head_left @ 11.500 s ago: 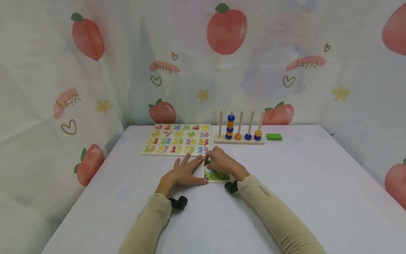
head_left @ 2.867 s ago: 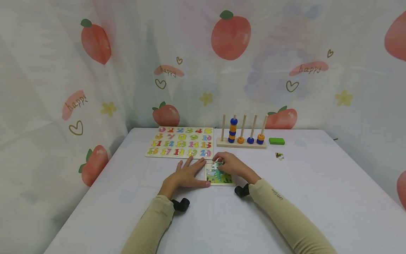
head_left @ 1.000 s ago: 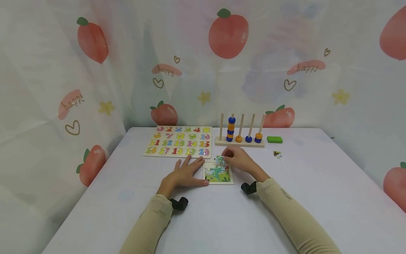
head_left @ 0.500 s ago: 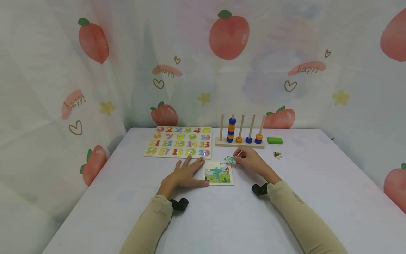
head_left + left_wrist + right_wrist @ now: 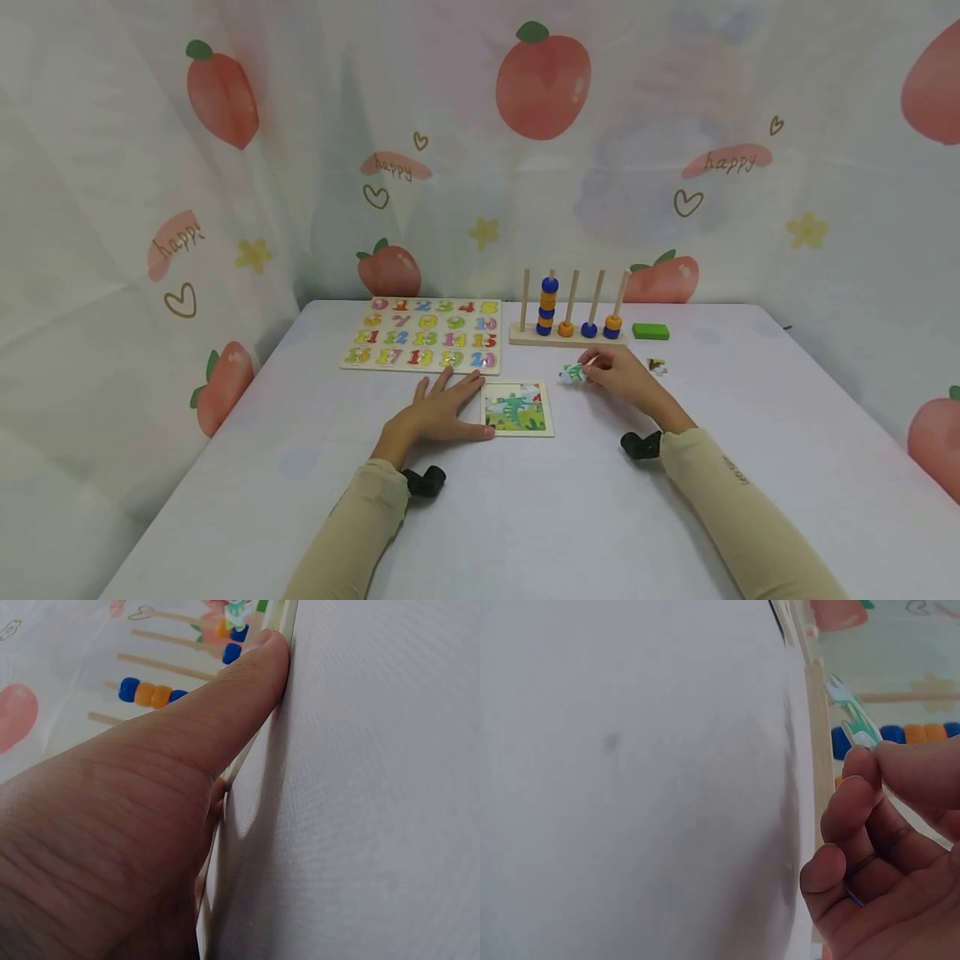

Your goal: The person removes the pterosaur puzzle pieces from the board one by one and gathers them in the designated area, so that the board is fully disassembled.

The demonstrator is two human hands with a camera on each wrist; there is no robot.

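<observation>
A small square jigsaw puzzle (image 5: 517, 417) with a green dinosaur picture lies in its pale frame on the table; its upper left part shows bare board. My left hand (image 5: 435, 417) rests beside it with fingers spread, thumb touching the frame's lower left corner. In the left wrist view that thumb (image 5: 247, 690) lies straight along the frame's edge. Between thumb and fingertips my right hand (image 5: 618, 379) pinches a green and white puzzle piece (image 5: 572, 373), held to the right of the puzzle. The right wrist view shows this piece (image 5: 859, 724) tilted, its other fingers curled.
A number board (image 5: 423, 335) lies behind the left hand. A bead stacker (image 5: 567, 335) with upright pegs stands at the back, a green block (image 5: 650, 332) to its right. Another puzzle piece (image 5: 657, 366) lies on the table just beyond the right hand.
My right hand has lifted the piece off the puzzle's upper part and carried it to the right. The other loose piece appeared on the table earlier. My left hand has stayed in place.
</observation>
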